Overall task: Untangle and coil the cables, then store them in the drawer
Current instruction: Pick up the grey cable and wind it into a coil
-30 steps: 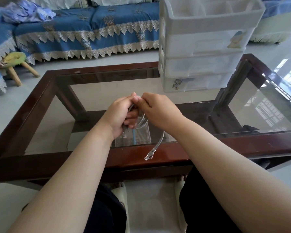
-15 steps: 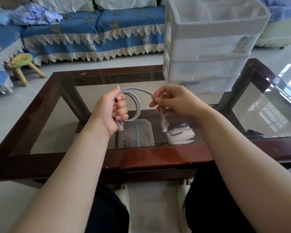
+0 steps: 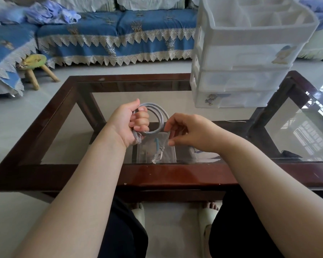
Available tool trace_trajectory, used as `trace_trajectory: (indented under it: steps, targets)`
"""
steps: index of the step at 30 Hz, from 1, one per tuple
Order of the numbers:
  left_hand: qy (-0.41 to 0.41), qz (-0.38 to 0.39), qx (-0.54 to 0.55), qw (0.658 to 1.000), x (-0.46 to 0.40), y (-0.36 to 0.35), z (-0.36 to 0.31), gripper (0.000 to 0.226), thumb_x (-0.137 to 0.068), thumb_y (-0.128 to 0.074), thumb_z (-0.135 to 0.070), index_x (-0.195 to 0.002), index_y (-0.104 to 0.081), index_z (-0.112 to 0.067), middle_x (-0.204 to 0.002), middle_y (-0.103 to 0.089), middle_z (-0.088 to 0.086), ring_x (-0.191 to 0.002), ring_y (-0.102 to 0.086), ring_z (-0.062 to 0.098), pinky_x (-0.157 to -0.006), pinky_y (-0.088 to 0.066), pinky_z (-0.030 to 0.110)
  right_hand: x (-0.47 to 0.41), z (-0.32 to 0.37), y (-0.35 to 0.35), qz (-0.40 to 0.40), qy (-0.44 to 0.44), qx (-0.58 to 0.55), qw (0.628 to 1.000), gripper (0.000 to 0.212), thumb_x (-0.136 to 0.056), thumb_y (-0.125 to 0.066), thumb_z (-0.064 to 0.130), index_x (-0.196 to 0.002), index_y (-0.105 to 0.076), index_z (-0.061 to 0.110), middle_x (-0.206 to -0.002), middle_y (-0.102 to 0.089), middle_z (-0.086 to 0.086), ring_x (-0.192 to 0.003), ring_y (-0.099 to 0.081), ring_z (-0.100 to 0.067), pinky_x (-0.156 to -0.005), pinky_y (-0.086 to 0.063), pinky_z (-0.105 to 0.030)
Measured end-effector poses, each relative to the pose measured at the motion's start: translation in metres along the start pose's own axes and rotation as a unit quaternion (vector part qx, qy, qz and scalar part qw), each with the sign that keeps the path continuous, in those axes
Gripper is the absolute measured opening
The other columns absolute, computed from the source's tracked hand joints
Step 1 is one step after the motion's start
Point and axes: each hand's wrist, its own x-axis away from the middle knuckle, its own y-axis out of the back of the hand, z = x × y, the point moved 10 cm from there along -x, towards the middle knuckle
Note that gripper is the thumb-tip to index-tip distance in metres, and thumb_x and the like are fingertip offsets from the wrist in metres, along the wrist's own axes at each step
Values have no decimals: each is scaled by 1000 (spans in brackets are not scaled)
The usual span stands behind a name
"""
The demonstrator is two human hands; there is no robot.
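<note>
Left hand [image 3: 128, 121] grips coiled grey round cable [image 3: 158, 116] above glass surface [image 3: 175, 100] near edge; right hand [image 3: 190, 133] pinches its tail; white plastic drawer unit [image 3: 246, 58] far-right corner

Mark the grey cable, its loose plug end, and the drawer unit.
grey cable [image 3: 161, 116]: head view, top right of the coil.
loose plug end [image 3: 156, 157]: head view, clear connector.
drawer unit [image 3: 250, 58]: head view, top drawer front.
</note>
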Motion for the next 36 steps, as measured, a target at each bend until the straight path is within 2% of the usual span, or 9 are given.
trace_trajectory:
  steps: [3, 8, 14, 18, 21, 26, 30, 33, 36]
  targets:
    - [9, 9, 14, 1000, 0, 1, 0, 45, -103, -40, -38, -65, -43, -13, -45, -32, -6, -32, -26, 6, -31, -25, 18, 0, 2, 5, -18, -3, 40, 999, 27, -76, -79, 21, -93, -60, 27, -81, -65, 9, -72, -57, -1, -69, -46, -12]
    - [26, 33, 19, 999, -4, -9, 7, 50, -102, -32, -49, -67, -41, -14, -42, -28, -7, -30, -25, 4, -30, -26, 18, 2, 9, 14, -83, 4, 8, 997, 18, -76, -78, 25, -80, -61, 22, -64, -54, 13, -59, -48, 2, -56, -39, -9]
    - [4, -71, -22, 997, -11, -2, 15, 57, -94, -32, -64, -63, -43, -17, -42, -39, -6, -30, -36, 6, -33, -32, 14, -2, 16, -1, -92, 14, -3, 996, 22, -85, -69, 29, -73, -51, 23, -60, -45, 8, -53, -39, -4, -51, -33, -14]
    - [-7, -122, -42, 992, -9, 2, 13, 58, -96, -37, -60, -62, -43, -13, -39, -40, -5, -31, -33, 7, -35, -32, 16, -2, 19, -8, -130, 20, 5, 991, 27, -90, -63, 28, -70, -44, 23, -57, -45, 8, -52, -38, -6, -50, -33, -15]
    - [-24, -101, -29, 994, -4, 2, 6, 53, -101, -37, -49, -63, -41, -13, -38, -36, -6, -34, -28, 5, -41, -28, 18, -1, 20, 1, -150, 22, 38, 988, 22, -92, -60, 29, -78, -47, 17, -59, -48, 5, -52, -39, -8, -50, -33, -18]
    - [-19, -31, 38, 999, -1, -3, 4, 43, -104, -36, -40, -71, -44, -13, -43, -38, -7, -32, -29, 3, -33, -29, 17, -4, 10, 0, -112, -7, 96, 989, 20, -94, -55, 30, -83, -47, 15, -63, -51, 3, -54, -43, -10, -52, -35, -24]
    - [-15, -20, 48, 999, 0, -7, 6, 45, -105, -34, -38, -68, -43, -13, -43, -36, -7, -32, -30, 3, -34, -29, 15, -5, 5, -2, -92, -34, 64, 993, 21, -95, -53, 29, -80, -50, 15, -64, -60, 3, -56, -54, -11, -59, -45, -27]
    - [-28, -68, 24, 997, 0, -5, 9, 50, -103, -33, -46, -64, -40, -16, -44, -36, -6, -36, -34, 5, -38, -33, 15, -3, 9, -9, -72, -32, -14, 997, 22, -96, -53, 25, -78, -54, 12, -62, -65, 0, -53, -62, -13, -61, -51, -27]
    - [-60, -149, -61, 985, -3, 4, 12, 52, -101, -34, -51, -62, -42, -17, -52, -45, -3, -47, -46, 12, -51, -43, 22, -6, 13, -17, -81, -34, -49, 995, 25, -96, -53, 23, -74, -53, 11, -61, -67, -4, -50, -63, -15, -55, -49, -20]
